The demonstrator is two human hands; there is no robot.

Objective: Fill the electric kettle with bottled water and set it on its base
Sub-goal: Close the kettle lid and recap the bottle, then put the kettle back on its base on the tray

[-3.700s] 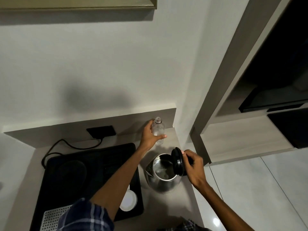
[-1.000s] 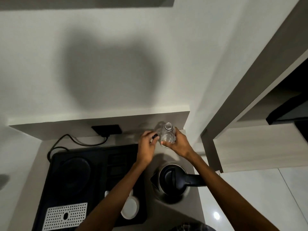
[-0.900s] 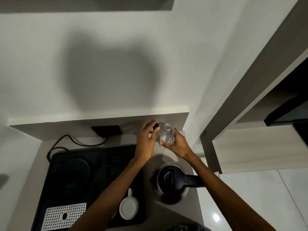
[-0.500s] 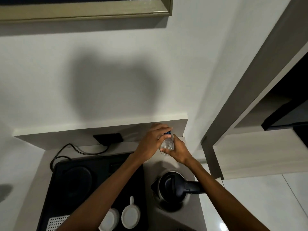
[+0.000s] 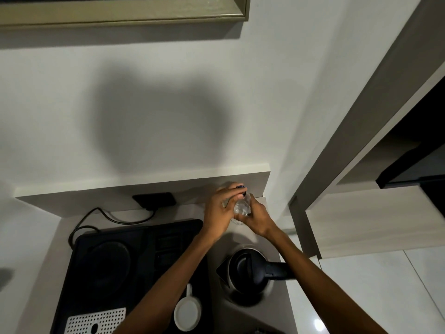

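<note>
We reach both forearms forward over the counter (image 5: 243, 312) to the back right corner, where one clear plastic bottle (image 5: 241, 209) stands upright by the wall. Our left hand (image 5: 221, 209) arches over its top, fingertips pinching the dark cap (image 5: 240, 188); our right hand (image 5: 256, 216) wraps the ribbed body, fingers pressed together around it. One kettle (image 5: 243, 271) sits nearer us on the counter (lid down, black handle pointing right), its body shiny metal, its top matte black. Left of it lies one black tray (image 5: 134, 239) with a round recess, one white perforated grid (image 5: 96, 321) and one round white cup (image 5: 187, 314). One black cord (image 5: 108, 216) curls from the wall socket (image 5: 154, 200).
</note>
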